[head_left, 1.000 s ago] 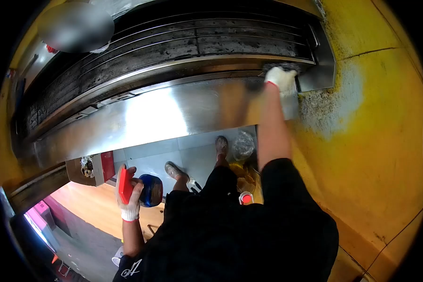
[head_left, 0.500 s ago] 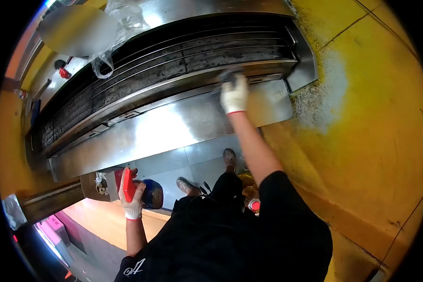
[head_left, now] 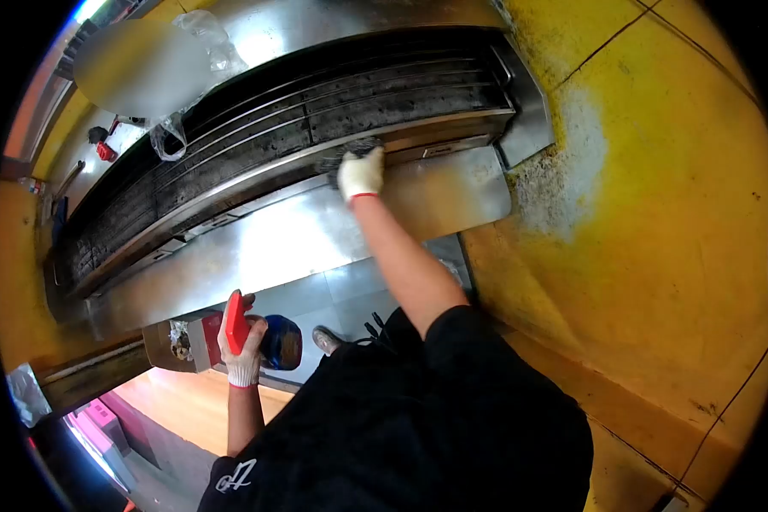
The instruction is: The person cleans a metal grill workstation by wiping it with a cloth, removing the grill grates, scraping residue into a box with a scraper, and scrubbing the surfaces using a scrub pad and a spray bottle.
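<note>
In a white glove with a red cuff, my left hand [head_left: 245,348] is wrapped round a spray bottle [head_left: 282,343] with a red trigger head and a dark blue body, below the steel ledge. My right hand [head_left: 361,173], gloved the same way, presses a dark scrubbing pad [head_left: 363,147] against the front rim of the long grill [head_left: 401,135]. Part of the pad is hidden by the glove. Black slotted plates and thin metal rods fill the grill. The shiny steel ledge [head_left: 384,218] runs along its front, under my right forearm.
A clear plastic bag [head_left: 213,43] lies behind the grill, near a red-handled brush [head_left: 104,151]. An open cardboard box [head_left: 166,346] stands below the ledge at the left. The stained yellow wall [head_left: 657,256] rises at the right. My shoe [head_left: 326,340] shows on the tiled floor.
My right hand has moved left along the grill's front rim with the pad. My left hand still holds the spray bottle. The view has shifted, bringing more of the area behind the grill into sight.
</note>
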Demonstrator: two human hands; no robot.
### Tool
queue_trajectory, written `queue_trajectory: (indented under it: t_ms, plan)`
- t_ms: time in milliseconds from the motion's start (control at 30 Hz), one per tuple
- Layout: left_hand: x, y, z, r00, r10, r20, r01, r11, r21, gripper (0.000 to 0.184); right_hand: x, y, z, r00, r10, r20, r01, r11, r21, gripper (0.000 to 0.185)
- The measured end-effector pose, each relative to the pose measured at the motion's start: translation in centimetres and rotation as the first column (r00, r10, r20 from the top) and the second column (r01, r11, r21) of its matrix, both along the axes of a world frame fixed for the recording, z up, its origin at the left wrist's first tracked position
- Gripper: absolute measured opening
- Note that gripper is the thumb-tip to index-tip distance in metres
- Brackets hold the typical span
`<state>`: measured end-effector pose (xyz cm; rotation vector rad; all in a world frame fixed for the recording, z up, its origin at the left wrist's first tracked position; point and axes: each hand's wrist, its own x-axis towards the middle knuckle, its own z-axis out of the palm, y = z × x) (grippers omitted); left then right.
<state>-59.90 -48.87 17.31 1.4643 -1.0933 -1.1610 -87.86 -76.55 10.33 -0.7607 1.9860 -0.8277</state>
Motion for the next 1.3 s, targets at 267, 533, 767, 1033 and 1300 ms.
queue_trajectory:
  t_ms: [267, 533, 767, 1033, 1300]
  plan:
    - [3.3, 3.6, -1.0, 0.987, 0.149, -0.055, -0.149, 0.989, -0.013, 0.071, -19.2, -7.5, -4.0, 0.152, 0.766, -0.625, -0.108, 0.642, 0.759, 0.028]
    - [6.1, 4.6, -1.4, 0.993, 0.110, 0.041, -0.107, 0.991, -0.075, 0.070, 21.6, 1.0, -2.0, 0.944, 0.316, 0.098, -0.322, 0.945, 0.052, 0.075]
    - [5.4, 4.9, -1.7, 0.967, 0.248, 0.059, -0.238, 0.960, -0.145, 0.083, 9.3, 4.6, 3.0, 0.593, 0.803, -0.059, -0.803, 0.584, -0.115, 0.056]
    - [-0.5, 2.7, -1.6, 0.961, 0.272, 0.044, -0.270, 0.961, -0.058, 0.090, -15.3, -0.6, 7.5, 0.305, 0.315, -0.899, -0.719, 0.695, -0.001, 0.060]
    - [-9.2, -0.3, -2.0, 0.911, 0.402, -0.094, -0.405, 0.914, -0.012, 0.093, -17.6, -3.1, 6.0, -0.167, 0.581, -0.796, -0.725, 0.476, 0.499, 0.100]
